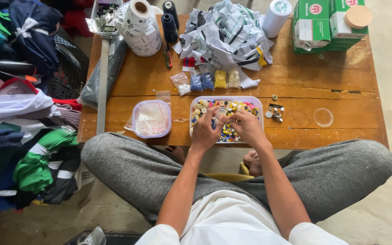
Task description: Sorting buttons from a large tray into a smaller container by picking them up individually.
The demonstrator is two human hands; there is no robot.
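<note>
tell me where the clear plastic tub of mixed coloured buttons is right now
In the head view, the clear plastic tub of mixed coloured buttons sits at the wooden table's near edge, under both hands, right of the lidded tub.

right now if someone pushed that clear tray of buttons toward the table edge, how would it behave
The tray of buttons would probably slide easily: it looks like thin plastic on smooth table wood. It seems light, so a hard shove may tip it over the near edge. The loose buttons would likely shift and scatter. Both the left hand and right hand rest over it.
</note>
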